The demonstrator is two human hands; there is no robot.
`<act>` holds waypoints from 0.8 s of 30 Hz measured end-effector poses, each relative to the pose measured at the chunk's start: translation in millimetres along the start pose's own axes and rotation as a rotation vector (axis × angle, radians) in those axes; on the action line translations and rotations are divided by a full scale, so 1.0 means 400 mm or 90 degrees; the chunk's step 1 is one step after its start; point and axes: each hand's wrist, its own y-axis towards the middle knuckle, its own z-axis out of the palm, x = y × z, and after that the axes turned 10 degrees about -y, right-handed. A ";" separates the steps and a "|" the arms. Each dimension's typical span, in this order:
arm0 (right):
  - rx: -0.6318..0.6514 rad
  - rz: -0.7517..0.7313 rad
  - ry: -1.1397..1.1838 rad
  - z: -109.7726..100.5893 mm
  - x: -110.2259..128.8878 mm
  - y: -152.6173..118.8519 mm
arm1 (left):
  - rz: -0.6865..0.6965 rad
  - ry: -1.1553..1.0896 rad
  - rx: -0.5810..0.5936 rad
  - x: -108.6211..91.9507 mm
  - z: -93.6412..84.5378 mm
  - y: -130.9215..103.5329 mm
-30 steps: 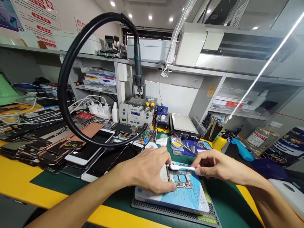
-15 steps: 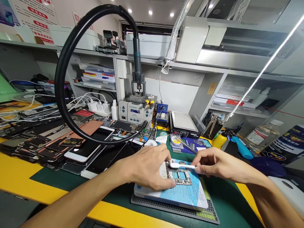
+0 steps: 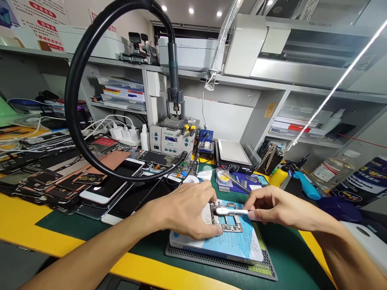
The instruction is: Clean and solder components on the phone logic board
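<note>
A small phone circuit board with cut-out windows lies flat on a blue and white box. My left hand grips the board along its left side, thumb at the near edge and fingers at the far edge. Between the thumb and fingers of my right hand is the handle of a white toothbrush. Its head rests over the upper left part of the board, bristles turned down and hidden. Under the box is a grey perforated mat.
Phones and phone parts are piled on the left, including a white phone. A hot air station stands behind, its black hose looping overhead. A hot plate sits at the back; bottles stand on the right.
The view has shifted slightly. Both hands keep their hold, and the toothbrush head stays at nearly the same spot on the board.
</note>
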 end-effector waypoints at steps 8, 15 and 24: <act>-0.010 0.006 -0.029 -0.005 -0.002 0.001 | 0.002 0.008 -0.003 0.000 0.001 0.000; -0.010 0.019 -0.041 -0.016 -0.003 -0.010 | 0.012 0.011 -0.002 0.004 0.002 -0.001; -0.004 0.027 -0.054 -0.027 -0.009 -0.021 | 0.019 0.006 -0.003 0.006 0.001 0.000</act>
